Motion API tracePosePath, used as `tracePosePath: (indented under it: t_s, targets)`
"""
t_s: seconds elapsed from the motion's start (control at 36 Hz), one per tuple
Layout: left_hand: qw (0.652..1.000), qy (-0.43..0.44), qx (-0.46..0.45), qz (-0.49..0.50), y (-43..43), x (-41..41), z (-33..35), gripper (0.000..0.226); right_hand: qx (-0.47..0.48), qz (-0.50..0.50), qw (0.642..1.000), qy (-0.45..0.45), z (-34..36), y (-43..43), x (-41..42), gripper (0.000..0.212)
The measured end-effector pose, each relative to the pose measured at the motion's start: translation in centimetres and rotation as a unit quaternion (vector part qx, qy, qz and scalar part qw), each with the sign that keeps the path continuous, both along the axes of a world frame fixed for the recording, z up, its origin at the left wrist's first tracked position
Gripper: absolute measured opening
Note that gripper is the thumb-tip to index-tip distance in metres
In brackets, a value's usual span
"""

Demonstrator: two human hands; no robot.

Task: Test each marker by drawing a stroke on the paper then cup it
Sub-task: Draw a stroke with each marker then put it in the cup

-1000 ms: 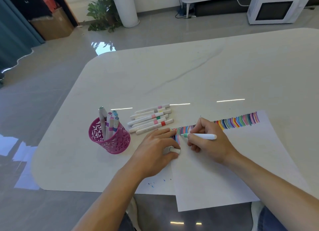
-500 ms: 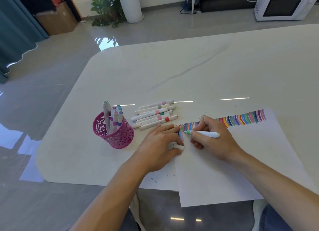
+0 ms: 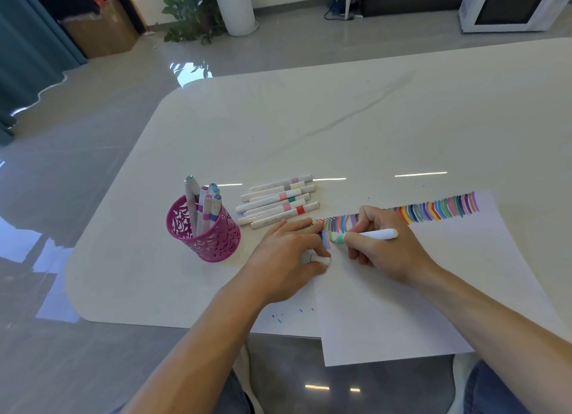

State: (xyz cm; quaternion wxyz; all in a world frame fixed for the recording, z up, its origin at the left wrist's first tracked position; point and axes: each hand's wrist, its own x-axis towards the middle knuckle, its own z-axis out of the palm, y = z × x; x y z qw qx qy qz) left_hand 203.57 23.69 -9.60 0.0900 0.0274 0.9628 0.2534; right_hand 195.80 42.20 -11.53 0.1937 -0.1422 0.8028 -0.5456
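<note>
My right hand (image 3: 390,249) grips a white marker (image 3: 376,234) with a mint-green tip that touches the white paper (image 3: 418,305) at the left end of a row of coloured strokes (image 3: 433,211). My left hand (image 3: 288,252) rests on the paper's left edge, its fingers closed around a white marker cap (image 3: 318,259). A pink perforated cup (image 3: 204,231) holding several markers stands to the left. Several capped markers (image 3: 278,204) lie side by side on the table behind my left hand.
The white table (image 3: 309,129) has a rounded corner at the left and its front edge near my arms. Small blue ink spots (image 3: 288,314) mark the table by the paper. On the floor beyond stand a plant (image 3: 192,11), a cardboard box (image 3: 99,33) and a microwave (image 3: 510,6).
The marker tip has moved down a little, drawing a green stroke at the left end of the row. The camera has tilted slightly; both hands remain in place.
</note>
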Motion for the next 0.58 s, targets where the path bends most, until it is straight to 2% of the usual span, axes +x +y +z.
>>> tracePosePath:
  t_s: [0.39,0.58]
  targets:
    - [1.000,-0.010,-0.011,-0.003,-0.03,-0.04,0.08,0.022,0.014,0.010,1.000,0.017,-0.08,0.05,-0.04,0.023]
    - [1.000,0.002,0.006,0.007,-0.07,0.01,-0.10,0.021,-0.009,0.001,1.000,-0.015,-0.05,0.15,-0.20,0.021]
